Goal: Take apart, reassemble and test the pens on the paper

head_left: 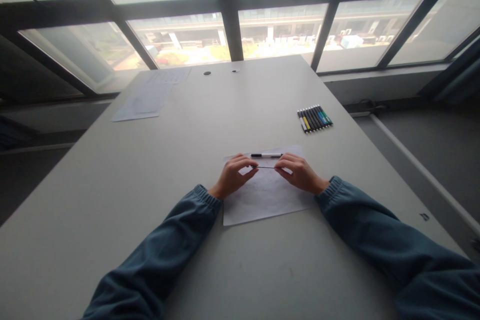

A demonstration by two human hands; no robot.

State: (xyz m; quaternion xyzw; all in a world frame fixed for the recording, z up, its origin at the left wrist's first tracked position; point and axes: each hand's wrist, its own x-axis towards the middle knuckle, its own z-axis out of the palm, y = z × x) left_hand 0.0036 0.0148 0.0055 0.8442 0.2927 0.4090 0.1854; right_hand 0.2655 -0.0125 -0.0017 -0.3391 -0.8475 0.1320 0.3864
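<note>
Left hand point(233, 176) and right hand point(298, 172) both sit over the sheet of paper point(262, 197), fingertips curled in and pinching the two ends of a thin dark rod point(265, 167) — looks like a pen refill or a pencil lead, too thin to say which. Rod is horizontal, spanning the gap between the hands, just above the paper's far half.

A black-and-white marker point(266, 155) lies on the far edge of the paper, just beyond the rod, parallel to it and not touched.

Further right and far: a row of markers point(314, 118) side by side on the table point(112, 200), well apart from the hands. Far left: loose sheets point(146, 100). Two small round dark items near the far edge, can't identify.

Risks as I see them:
- Rod is thin and held only at its ends; any inward squeeze or twist probably bows or snaps it.
- Either pinch slips and the rod drops, rolls off the paper.
- Knuckles sit close to the marker; a small forward shift could nudge it off the sheet.
- Sheet isn't held down except by wrists; it may slide.
</note>
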